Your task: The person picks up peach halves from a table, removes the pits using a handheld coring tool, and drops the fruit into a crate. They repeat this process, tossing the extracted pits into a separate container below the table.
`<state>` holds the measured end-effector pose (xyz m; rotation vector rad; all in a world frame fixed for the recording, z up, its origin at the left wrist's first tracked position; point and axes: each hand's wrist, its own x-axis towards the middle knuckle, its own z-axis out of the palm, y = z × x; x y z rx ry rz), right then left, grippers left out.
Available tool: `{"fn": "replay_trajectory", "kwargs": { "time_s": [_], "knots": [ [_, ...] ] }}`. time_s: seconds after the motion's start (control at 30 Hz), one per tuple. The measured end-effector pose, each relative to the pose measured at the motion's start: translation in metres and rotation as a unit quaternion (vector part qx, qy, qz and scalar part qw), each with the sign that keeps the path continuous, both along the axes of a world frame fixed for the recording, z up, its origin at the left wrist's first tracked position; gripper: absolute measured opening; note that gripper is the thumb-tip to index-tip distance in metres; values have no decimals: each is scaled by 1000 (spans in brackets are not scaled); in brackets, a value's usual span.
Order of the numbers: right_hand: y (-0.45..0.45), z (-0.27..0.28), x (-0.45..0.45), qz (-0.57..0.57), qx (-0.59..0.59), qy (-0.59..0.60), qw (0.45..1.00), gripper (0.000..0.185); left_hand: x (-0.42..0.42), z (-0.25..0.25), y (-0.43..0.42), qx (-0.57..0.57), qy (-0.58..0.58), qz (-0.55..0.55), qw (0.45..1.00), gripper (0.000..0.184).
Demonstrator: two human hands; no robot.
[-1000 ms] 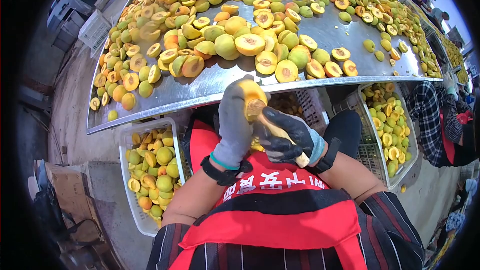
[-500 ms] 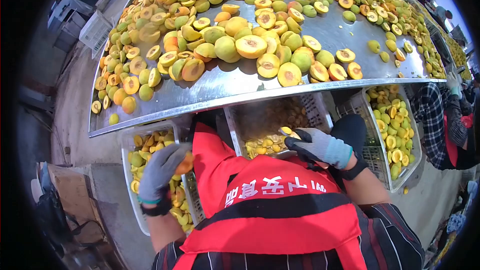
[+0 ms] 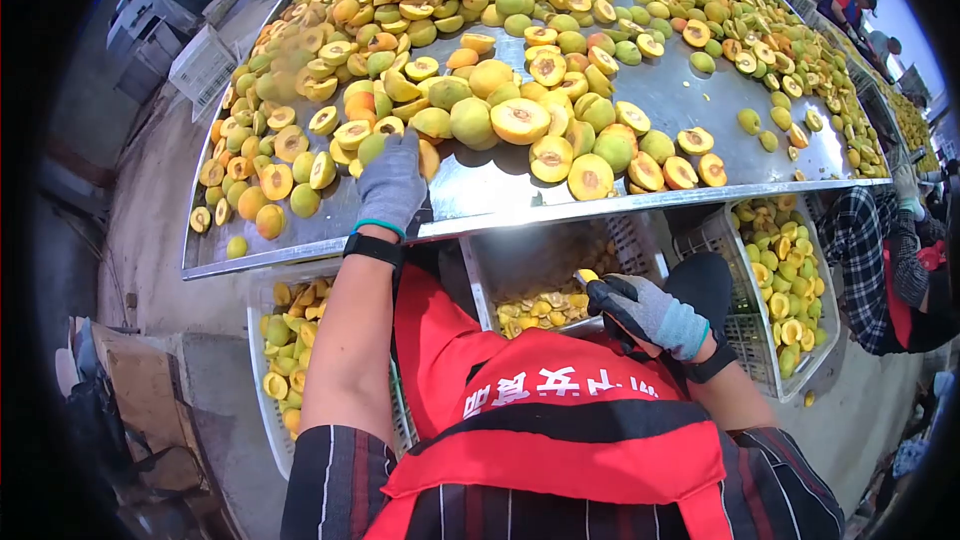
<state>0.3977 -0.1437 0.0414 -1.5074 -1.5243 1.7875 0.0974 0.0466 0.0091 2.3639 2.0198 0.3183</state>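
Note:
My left hand (image 3: pixel 392 183), in a grey glove, reaches over the front edge of the metal table (image 3: pixel 480 175). Its fingers are bent against the pile of halved yellow-green fruit (image 3: pixel 470 121), around a piece that they mostly cover. My right hand (image 3: pixel 648 312), gloved in grey and black, is closed low over my lap. A tool end with a yellow bit (image 3: pixel 587 276) on it sticks out from its fingers; the handle is largely hidden. Just left of that hand, a crate (image 3: pixel 478 285) under the table holds yellow scraps and brown pits.
White crates of fruit halves stand at lower left (image 3: pixel 262 380) and right (image 3: pixel 760 350). A co-worker in a plaid sleeve (image 3: pixel 862 260) sits at the far right. Cardboard (image 3: pixel 140 390) lies at left, and a white crate (image 3: pixel 203 70) stands behind.
Both hands were together at a fruit half. They parted, my left hand carried a piece over the lower-left crate, then moved up empty of that piece to the table pile. My right hand stayed low.

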Motion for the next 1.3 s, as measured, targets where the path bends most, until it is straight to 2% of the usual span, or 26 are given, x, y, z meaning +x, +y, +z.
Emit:
{"fn": "replay_trajectory", "kwargs": {
  "time_s": [0.03, 0.07, 0.13, 0.17, 0.2, 0.23, 0.27, 0.3, 0.33, 0.4, 0.53, 0.6, 0.63, 0.67, 0.7, 0.73, 0.77, 0.8, 0.83, 0.9, 1.0, 1.07, 1.1, 1.23, 1.3],
  "knots": [
    [-1, -1, 2, -3, 3, 0, 1000, 38, 0, 2, -1, -76, -7, 32, 997, 52],
    [-1, -3, 2, -7, 8, 1, 1000, 37, -1, 5, -7, -75, -6, 33, 997, 52],
    [1, -11, -1, -7, -4, 34, 999, 37, -7, 10, -26, -207, -145, 46, 966, 55],
    [3, -11, -4, -9, -16, 66, 998, 36, -3, 11, -31, -130, -83, 30, 988, 51],
    [4, -8, -7, -11, -16, 69, 997, 36, 0, 11, -37, -130, -79, 28, 988, 51],
    [7, -1, -12, -1, -13, 90, 996, 36, 2, 9, -44, -172, -337, 26, 925, 49],
    [10, 8, -17, 11, -10, 109, 994, 36, 7, 8, -52, -202, -572, 23, 795, 47],
    [13, 18, -22, 15, -9, 132, 991, 37, 18, 23, -70, -175, -634, 6, 753, 38],
    [16, 24, -26, 14, -9, 133, 991, 37, 25, 27, -82, -175, -634, 6, 753, 38],
    [21, 33, -33, -2, -33, 191, 981, 37, 36, 29, -101, -247, -775, -25, 582, 41],
    [23, 27, -41, -3, -51, 239, 970, 36, 62, 26, -135, -235, -795, -13, 559, 43],
    [23, 3, -41, -2, -50, 200, 979, 35, 63, 28, -146, -292, -824, -33, 485, 47],
    [22, -25, -39, -4, 102, 98, 990, 35, 58, 29, -149, -313, -818, -46, 480, 48],
    [19, -35, -40, -6, 249, -6, 968, 34, 54, 31, -152, -335, -811, -59, 476, 49],
    [15, -38, -35, 3, 235, -91, 968, 33, 56, 34, -154, -317, -786, -52, 529, 50],
    [13, -39, -31, 4, 235, -91, 968, 33, 56, 36, -155, -297, -758, -43, 579, 52],
    [9, -22, -30, -27, 105, 19, 994, 31, 55, 36, -157, -296, -758, -34, 579, 55],
    [4, -4, -30, -58, -28, 128, 990, 29, 54, 35, -157, -296, -758, -32, 580, 55],
    [2, 17, -29, -61, -79, 197, 975, 28, 55, 34, -156, -292, -746, -31, 598, 57],
    [0, 23, -33, -60, -45, 205, 976, 28, 56, 31, -157, -289, -734, -32, 614, 59],
    [0, 26, -43, -61, 6, 199, 978, 29, 57, 30, -159, -317, -690, -95, 644, 64],
    [2, 11, -45, -77, 23, 196, 977, 31, 62, 34, -163, -269, -641, -142, 705, 68],
    [1, 12, -45, -95, -21, 195, 976, 33, 63, 35, -163, -273, -652, -137, 694, 75],
    [0, 19, -46, -84, -21, 195, 977, 33, 64, 23, -167, -252, -689, -143, 664, 76],
    [0, 20, -47, -66, 19, 168, 983, 33, 62, 12, -165, -175, -665, -243, 684, 74]
  ]
}}
